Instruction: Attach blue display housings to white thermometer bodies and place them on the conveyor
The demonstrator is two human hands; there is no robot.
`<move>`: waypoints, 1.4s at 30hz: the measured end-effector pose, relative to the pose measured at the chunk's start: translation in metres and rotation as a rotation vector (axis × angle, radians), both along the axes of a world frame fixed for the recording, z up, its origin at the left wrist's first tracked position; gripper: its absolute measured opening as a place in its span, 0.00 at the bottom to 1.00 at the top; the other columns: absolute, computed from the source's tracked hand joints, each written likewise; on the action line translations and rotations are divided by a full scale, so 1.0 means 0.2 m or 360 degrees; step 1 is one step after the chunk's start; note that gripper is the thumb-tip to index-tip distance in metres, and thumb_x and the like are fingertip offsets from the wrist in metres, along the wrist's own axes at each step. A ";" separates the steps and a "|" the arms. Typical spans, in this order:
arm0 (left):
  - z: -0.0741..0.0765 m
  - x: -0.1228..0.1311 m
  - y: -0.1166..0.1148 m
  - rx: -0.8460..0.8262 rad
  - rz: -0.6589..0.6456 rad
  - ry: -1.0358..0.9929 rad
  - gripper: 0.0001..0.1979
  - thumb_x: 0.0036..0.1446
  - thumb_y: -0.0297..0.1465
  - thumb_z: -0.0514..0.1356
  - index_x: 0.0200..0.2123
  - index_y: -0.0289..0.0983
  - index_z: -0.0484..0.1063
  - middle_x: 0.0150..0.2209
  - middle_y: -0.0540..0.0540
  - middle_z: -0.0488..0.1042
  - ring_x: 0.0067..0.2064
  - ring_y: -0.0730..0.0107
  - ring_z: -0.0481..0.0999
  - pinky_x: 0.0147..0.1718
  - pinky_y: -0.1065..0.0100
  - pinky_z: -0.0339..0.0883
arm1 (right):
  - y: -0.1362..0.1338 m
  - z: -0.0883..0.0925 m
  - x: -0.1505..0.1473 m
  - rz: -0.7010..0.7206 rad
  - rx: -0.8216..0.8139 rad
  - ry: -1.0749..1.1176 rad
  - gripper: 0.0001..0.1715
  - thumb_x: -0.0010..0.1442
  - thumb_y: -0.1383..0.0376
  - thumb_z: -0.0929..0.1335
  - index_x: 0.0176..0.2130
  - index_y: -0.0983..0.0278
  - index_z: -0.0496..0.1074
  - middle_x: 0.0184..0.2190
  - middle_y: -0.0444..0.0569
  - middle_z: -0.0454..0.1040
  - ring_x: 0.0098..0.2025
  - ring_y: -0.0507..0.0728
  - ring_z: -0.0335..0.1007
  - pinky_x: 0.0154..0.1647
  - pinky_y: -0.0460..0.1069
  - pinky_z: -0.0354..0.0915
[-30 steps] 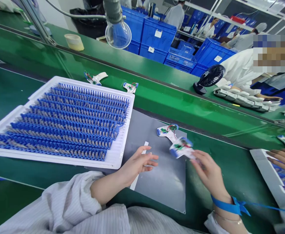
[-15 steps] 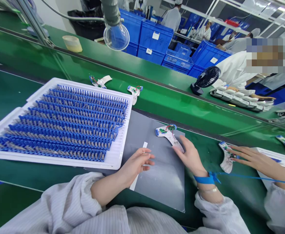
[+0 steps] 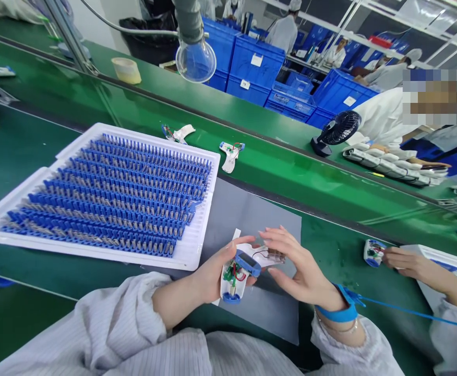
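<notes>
My left hand (image 3: 213, 269) is closed around a gun-shaped white housing half (image 3: 226, 282), which looks like an opened forehead thermometer. It carries a green circuit board, red wires, a blue-framed dark display and a blue round end piece. The handle (image 3: 265, 256) points right, with a thin wire and metal contacts inside. My right hand (image 3: 301, 266) curves around the handle end, fingers and thumb apart; whether a fingertip touches it I cannot tell. A blue wrist strap (image 3: 336, 310) circles my right wrist. Below lies a grey mat (image 3: 267, 313) with a white strip.
On the left, a white tray (image 3: 189, 258) holds rows of blue parts with metal pieces. Two similar housings (image 3: 183, 134) (image 3: 230, 156) lie on the green belt behind. At right, a co-worker's hand (image 3: 412, 261) grips another housing (image 3: 373, 253). A blue cord crosses there.
The housing half has left the mat's far edge and is now in my left hand, turned with its display end toward me. My right hand has moved to its handle end.
</notes>
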State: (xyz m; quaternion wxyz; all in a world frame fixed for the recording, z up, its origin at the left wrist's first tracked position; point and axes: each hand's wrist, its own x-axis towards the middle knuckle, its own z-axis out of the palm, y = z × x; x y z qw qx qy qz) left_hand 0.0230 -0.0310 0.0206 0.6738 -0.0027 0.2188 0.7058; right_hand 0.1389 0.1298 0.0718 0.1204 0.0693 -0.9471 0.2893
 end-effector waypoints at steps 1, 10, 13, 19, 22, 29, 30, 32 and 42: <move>0.00 0.00 0.00 0.0038 0.0013 0.0081 0.33 0.39 0.49 0.66 0.48 0.41 0.67 0.47 0.43 0.70 0.39 0.62 0.74 0.32 0.68 0.67 | -0.02 0.02 0.00 -0.0015 -0.0049 0.0044 0.23 0.62 0.60 0.63 0.55 0.61 0.59 0.51 0.56 0.66 0.54 0.63 0.60 0.56 0.63 0.55; -0.04 0.00 -0.01 0.0011 0.0433 0.1468 0.34 0.39 0.49 0.66 0.47 0.37 0.66 0.58 0.38 0.55 0.62 0.49 0.49 0.59 0.59 0.44 | -0.17 0.08 -0.02 -0.0031 -0.0174 -0.0364 0.20 0.62 0.61 0.65 0.53 0.62 0.61 0.40 0.51 0.67 0.38 0.54 0.65 0.38 0.48 0.66; -0.01 -0.01 -0.01 -0.0010 0.0276 0.1384 0.35 0.39 0.50 0.65 0.48 0.38 0.65 0.57 0.39 0.56 0.60 0.51 0.54 0.57 0.60 0.48 | -0.16 0.11 -0.02 -0.0021 0.0032 -0.0328 0.18 0.62 0.63 0.65 0.51 0.63 0.63 0.42 0.53 0.65 0.41 0.57 0.64 0.41 0.50 0.66; 0.00 -0.01 -0.02 0.0048 -0.0331 0.0546 0.31 0.37 0.45 0.69 0.44 0.40 0.67 0.34 0.50 0.66 0.33 0.73 0.69 0.35 0.69 0.65 | -0.15 0.12 -0.04 0.0095 0.0373 -0.0122 0.12 0.65 0.64 0.62 0.47 0.66 0.64 0.41 0.54 0.68 0.40 0.58 0.64 0.39 0.54 0.62; -0.01 -0.02 -0.03 0.0214 -0.0507 0.0297 0.34 0.35 0.42 0.71 0.47 0.38 0.67 0.32 0.50 0.68 0.31 0.74 0.69 0.29 0.72 0.66 | -0.14 0.10 -0.04 0.0281 0.0251 -0.0030 0.16 0.66 0.61 0.60 0.49 0.67 0.62 0.41 0.55 0.69 0.41 0.57 0.64 0.43 0.55 0.61; 0.01 -0.02 -0.03 0.0268 -0.0366 0.0279 0.33 0.32 0.44 0.71 0.42 0.37 0.68 0.26 0.52 0.69 0.24 0.78 0.70 0.21 0.77 0.66 | -0.13 0.05 -0.03 0.0206 0.0500 0.0532 0.11 0.61 0.70 0.65 0.45 0.68 0.68 0.40 0.54 0.74 0.43 0.58 0.66 0.38 0.53 0.64; 0.01 -0.02 -0.03 0.0246 -0.0356 0.0290 0.33 0.32 0.44 0.71 0.42 0.37 0.68 0.26 0.52 0.69 0.24 0.78 0.69 0.21 0.77 0.67 | -0.14 0.04 -0.02 0.0196 0.0511 0.0570 0.10 0.60 0.71 0.66 0.44 0.68 0.69 0.39 0.53 0.75 0.42 0.57 0.67 0.37 0.52 0.65; 0.00 -0.02 -0.03 0.0209 -0.0342 0.0296 0.34 0.32 0.45 0.71 0.43 0.37 0.68 0.26 0.52 0.69 0.24 0.78 0.70 0.21 0.77 0.67 | -0.14 0.03 -0.02 0.0175 0.0499 0.0600 0.10 0.60 0.72 0.66 0.43 0.67 0.70 0.38 0.52 0.75 0.41 0.57 0.68 0.36 0.51 0.66; 0.00 -0.01 -0.02 0.0156 -0.0308 0.0312 0.35 0.32 0.46 0.70 0.43 0.37 0.67 0.27 0.52 0.68 0.24 0.78 0.69 0.22 0.76 0.66 | -0.15 0.02 -0.03 0.0154 0.0437 0.0660 0.09 0.57 0.73 0.68 0.41 0.70 0.71 0.35 0.54 0.76 0.39 0.57 0.70 0.34 0.50 0.69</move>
